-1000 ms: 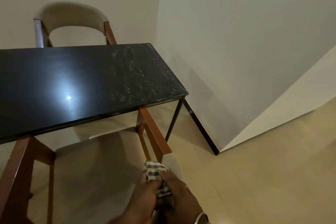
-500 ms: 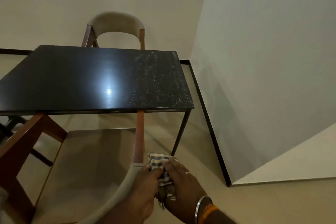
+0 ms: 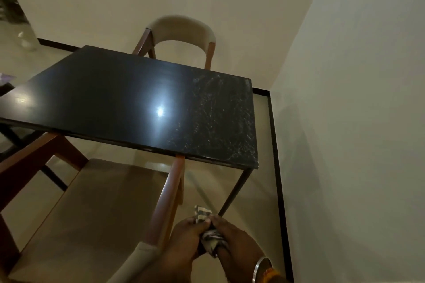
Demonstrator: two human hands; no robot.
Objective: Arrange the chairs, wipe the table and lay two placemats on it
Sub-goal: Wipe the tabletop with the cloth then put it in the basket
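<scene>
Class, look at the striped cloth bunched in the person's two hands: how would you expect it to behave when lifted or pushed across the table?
The striped cloth is crumpled between the left hand and right hand, so probably floppy. It bunches small, so likely light. Pushed across the glossy table, it would probably slide and fold.

Both hands, left (image 3: 184, 240) and right (image 3: 236, 240), grip a striped cloth (image 3: 208, 228) near the black table (image 3: 128, 99); 2 chairs (image 3: 92, 209) (image 3: 184, 30) flank it, right end looks smeared.
</scene>
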